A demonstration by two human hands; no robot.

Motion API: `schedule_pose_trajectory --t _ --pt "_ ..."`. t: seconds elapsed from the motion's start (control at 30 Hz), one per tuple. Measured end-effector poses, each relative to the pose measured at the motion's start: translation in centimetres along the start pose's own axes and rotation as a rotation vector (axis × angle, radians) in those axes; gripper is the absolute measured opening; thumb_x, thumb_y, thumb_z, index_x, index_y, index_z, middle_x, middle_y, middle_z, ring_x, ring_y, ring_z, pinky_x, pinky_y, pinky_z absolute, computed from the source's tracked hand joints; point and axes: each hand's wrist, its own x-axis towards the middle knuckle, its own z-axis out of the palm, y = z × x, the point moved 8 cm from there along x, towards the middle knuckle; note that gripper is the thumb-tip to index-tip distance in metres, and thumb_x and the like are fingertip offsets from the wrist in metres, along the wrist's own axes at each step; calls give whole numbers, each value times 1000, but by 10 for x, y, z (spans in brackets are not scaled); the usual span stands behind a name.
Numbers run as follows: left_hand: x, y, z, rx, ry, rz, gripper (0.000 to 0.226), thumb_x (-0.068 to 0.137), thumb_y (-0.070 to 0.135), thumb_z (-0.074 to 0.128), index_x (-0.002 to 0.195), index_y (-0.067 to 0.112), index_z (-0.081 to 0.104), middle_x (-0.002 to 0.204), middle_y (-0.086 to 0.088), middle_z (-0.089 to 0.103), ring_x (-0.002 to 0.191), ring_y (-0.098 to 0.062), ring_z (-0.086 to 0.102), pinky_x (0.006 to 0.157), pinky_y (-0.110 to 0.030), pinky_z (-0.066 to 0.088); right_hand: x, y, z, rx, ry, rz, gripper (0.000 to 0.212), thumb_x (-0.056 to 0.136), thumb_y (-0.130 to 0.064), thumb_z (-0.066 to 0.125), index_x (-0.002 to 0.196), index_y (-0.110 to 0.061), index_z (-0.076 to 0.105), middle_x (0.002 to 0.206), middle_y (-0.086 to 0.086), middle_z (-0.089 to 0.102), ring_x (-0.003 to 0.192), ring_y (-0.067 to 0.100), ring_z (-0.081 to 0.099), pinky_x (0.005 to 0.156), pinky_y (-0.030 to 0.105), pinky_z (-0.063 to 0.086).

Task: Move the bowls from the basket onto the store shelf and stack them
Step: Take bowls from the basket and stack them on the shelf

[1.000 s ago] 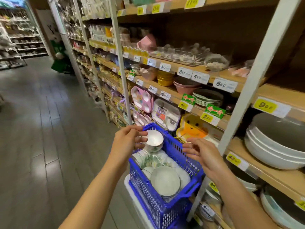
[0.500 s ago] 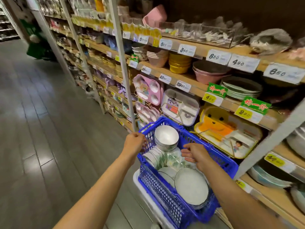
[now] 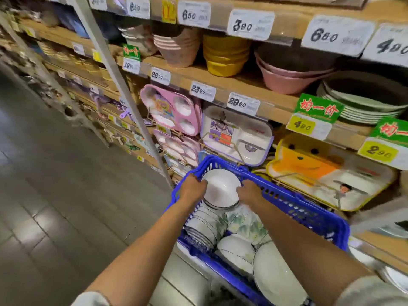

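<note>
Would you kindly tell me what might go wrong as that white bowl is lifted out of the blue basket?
1. The left hand and right hand grip the white bowl only at its sides; it may slip.
2. The tilted bowls beneath it in the blue basket lie loose and may shift or chip.
3. The divided tray stands just beyond the basket; a forward lift might knock it.

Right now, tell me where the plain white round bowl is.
In the head view, the plain white round bowl is at the far end of the blue plastic basket, held between the left hand and the right hand.
</note>
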Motion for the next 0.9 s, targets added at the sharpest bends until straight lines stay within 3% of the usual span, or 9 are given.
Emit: schedule_pose_trajectory --t 0.1,0.17,0.4,0.53,0.67,0.8,0.9 --pt "25 -10 18 155 -88 -12 34 93 22 54 117 -2 56 112 -21 64 105 -37 60 84 -38 47 14 -4 14 -186 -35 25 33 97 -19 50 123 2 51 128 20 53 120 36 51 90 37 45" --pt "39 -18 29 211 -151 -17 36 94 22 54 121 -1 54 119 -21 62 109 -36 59 86 -37 47 22 -6 20 -264 -9 25 37 97 -18 48 128 4 49 138 23 47 124 36 49 95 40 45" --pt "71 -36 54 475 -262 49 37 95 21 54 122 -5 53 122 -22 61 112 -36 58 85 -34 46 36 -2 24 -333 47 107 35 97 -16 46 127 2 49 138 21 45 125 34 47 97 40 43" --pt "81 -35 60 640 -221 133 50 97 13 47 141 -6 32 129 -22 57 116 -36 57 91 -38 46 40 4 27 -310 74 152 42 97 -15 45 137 -4 42 145 18 38 131 32 41 103 40 38" --pt "81 -40 63 571 -191 145 55 95 3 43 145 -1 21 121 -24 60 107 -39 61 79 -42 47 41 10 28 -281 107 185 49 95 -11 44 143 -9 35 149 16 34 138 32 33 107 41 35" --pt "80 -44 60 381 -179 119 45 94 3 40 138 0 29 109 -26 62 91 -39 59 65 -39 40 36 19 27 -194 153 227 48 92 -9 51 140 -12 42 144 17 40 130 35 43 104 44 41" --pt "76 -41 56 307 -197 132 39 95 6 43 132 -1 34 105 -25 61 85 -36 56 63 -36 38 31 21 24 -111 191 222 49 89 -5 53 138 -12 47 138 17 48 124 35 49 101 43 44"
